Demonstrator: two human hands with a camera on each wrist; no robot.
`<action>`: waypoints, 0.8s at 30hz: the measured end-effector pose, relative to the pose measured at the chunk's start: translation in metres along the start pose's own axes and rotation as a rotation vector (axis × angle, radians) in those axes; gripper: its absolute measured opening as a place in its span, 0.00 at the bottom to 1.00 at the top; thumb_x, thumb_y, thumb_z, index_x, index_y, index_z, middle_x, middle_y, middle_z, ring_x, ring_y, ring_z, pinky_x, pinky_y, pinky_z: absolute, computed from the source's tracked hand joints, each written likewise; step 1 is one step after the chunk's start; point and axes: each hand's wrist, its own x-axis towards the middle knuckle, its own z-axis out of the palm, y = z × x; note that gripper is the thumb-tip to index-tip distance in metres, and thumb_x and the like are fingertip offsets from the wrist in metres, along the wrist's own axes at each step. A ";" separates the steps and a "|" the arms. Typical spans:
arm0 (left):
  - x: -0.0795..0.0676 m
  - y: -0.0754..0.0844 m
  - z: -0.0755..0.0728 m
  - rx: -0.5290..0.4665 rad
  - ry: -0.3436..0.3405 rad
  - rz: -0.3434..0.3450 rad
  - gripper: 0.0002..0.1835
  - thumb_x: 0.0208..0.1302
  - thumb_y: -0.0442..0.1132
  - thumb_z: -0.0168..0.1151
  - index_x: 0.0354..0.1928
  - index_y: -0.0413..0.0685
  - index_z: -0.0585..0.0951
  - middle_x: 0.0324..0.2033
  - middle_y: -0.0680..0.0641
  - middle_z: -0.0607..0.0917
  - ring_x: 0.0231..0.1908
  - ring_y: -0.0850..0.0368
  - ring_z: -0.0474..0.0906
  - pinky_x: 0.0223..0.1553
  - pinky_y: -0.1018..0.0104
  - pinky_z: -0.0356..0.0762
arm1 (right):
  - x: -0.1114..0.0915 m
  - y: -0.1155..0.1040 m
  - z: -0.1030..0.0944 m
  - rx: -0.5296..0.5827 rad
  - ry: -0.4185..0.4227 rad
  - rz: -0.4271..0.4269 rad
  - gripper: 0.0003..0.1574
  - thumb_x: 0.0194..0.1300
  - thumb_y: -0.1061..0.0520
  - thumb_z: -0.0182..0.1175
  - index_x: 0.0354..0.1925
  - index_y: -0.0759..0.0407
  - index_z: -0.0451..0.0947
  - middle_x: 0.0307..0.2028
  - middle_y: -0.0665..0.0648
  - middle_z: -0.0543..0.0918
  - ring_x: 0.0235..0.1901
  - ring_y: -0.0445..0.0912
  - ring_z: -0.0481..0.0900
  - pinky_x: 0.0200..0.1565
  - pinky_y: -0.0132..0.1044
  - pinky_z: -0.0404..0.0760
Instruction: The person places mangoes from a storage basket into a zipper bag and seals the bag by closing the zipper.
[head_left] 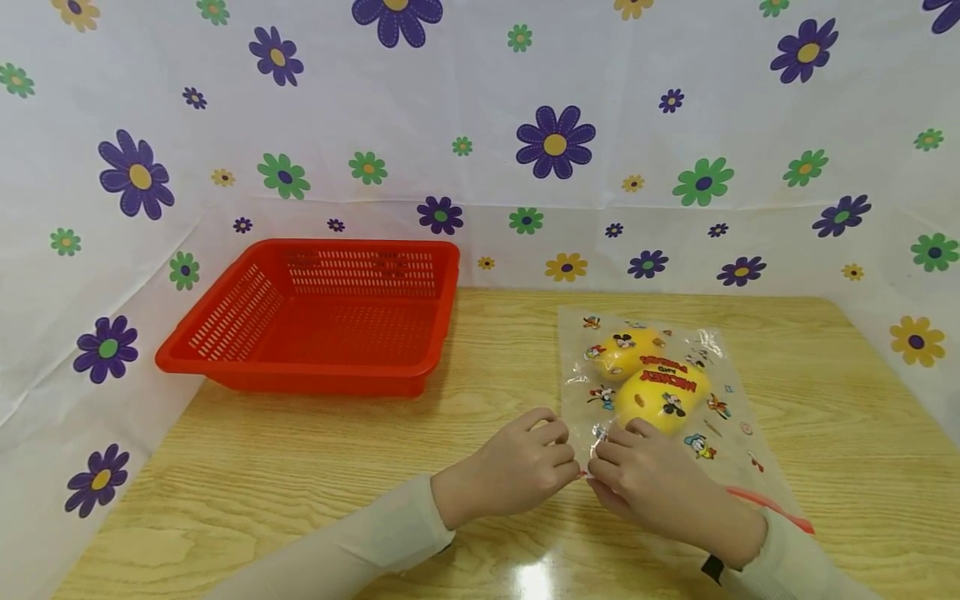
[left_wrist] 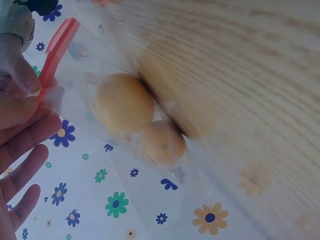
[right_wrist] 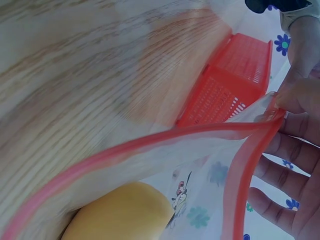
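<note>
A clear zip bag printed with cartoon figures lies on the table at the right. Inside it are two yellow round fruits, a nearer one and a farther one. Along the near end runs a red zip strip. At the strip's left corner my left hand pinches the bag. Just beside it my right hand grips the same edge. The right wrist view shows the two red edges parted, with a fruit within. Some fingertips are hidden in the head view.
A red plastic basket with slotted walls stands at the left back of the wooden table. A white flower-print cloth hangs behind the table and along both sides.
</note>
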 end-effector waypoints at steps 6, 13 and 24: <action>0.000 0.000 0.000 0.012 0.025 0.007 0.09 0.57 0.46 0.64 0.20 0.59 0.82 0.20 0.63 0.82 0.33 0.65 0.75 0.49 0.69 0.71 | -0.001 0.001 0.000 0.001 0.019 -0.008 0.16 0.65 0.52 0.50 0.23 0.50 0.78 0.22 0.44 0.80 0.28 0.40 0.75 0.32 0.33 0.69; 0.001 -0.001 -0.001 0.020 0.047 0.015 0.10 0.57 0.45 0.63 0.18 0.59 0.81 0.19 0.64 0.81 0.32 0.65 0.75 0.48 0.69 0.71 | -0.001 0.000 0.001 -0.001 0.059 -0.012 0.34 0.73 0.49 0.28 0.22 0.51 0.76 0.21 0.44 0.78 0.26 0.40 0.74 0.31 0.33 0.69; -0.002 -0.002 -0.003 -0.001 0.051 -0.008 0.09 0.56 0.46 0.65 0.20 0.59 0.82 0.20 0.63 0.82 0.32 0.65 0.76 0.46 0.70 0.72 | -0.002 -0.001 0.003 -0.035 0.036 -0.010 0.26 0.73 0.43 0.38 0.25 0.51 0.74 0.23 0.46 0.77 0.26 0.41 0.75 0.31 0.34 0.70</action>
